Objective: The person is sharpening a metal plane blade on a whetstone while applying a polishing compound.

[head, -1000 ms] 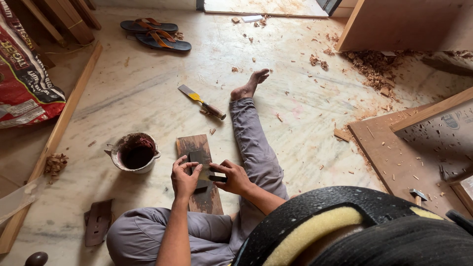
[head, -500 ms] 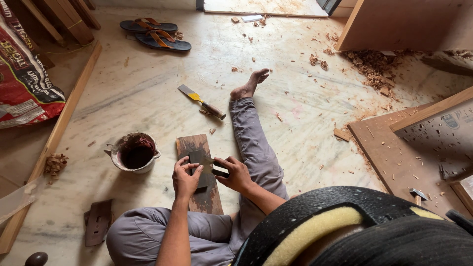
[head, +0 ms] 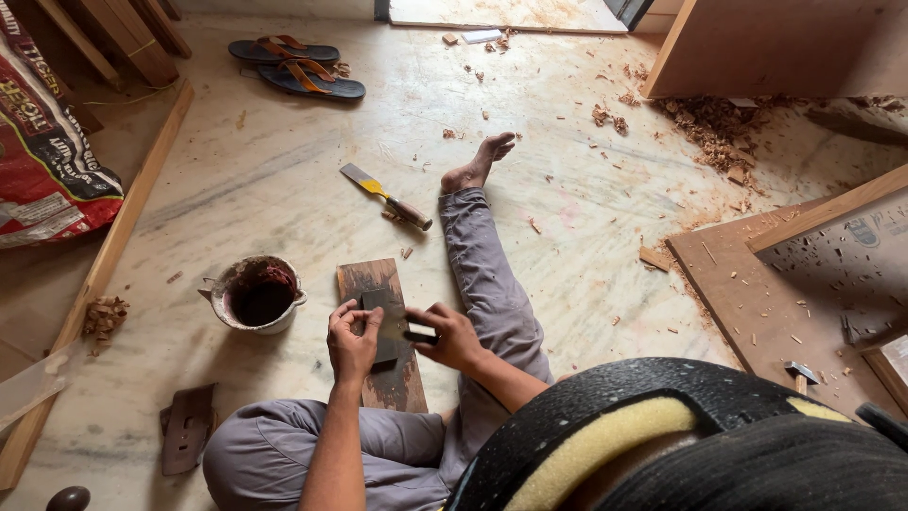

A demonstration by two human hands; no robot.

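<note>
I sit on a marble floor with one leg stretched out. A dark wet wooden board (head: pixel 371 281) lies between my legs, and a dark sharpening stone (head: pixel 383 308) rests on it. My left hand (head: pixel 352 343) presses down on the stone's near end. My right hand (head: pixel 452 338) pinches a small flat dark blade (head: pixel 419 336) beside the stone, at the board's right edge.
A stained cup of dark liquid (head: pixel 257 294) stands left of the board. A yellow-handled chisel (head: pixel 386 197) lies beyond it. Sandals (head: pixel 295 66) sit far back. Wood panels (head: pixel 804 293) and shavings (head: pixel 719 128) lie right, a long batten (head: pixel 113 255) and a printed sack (head: pixel 47 161) left. A dark pad (head: pixel 187 428) lies by my knee.
My hands stay at the board. The right hand has shifted a little with the blade; the left hand has settled lower on the stone.
</note>
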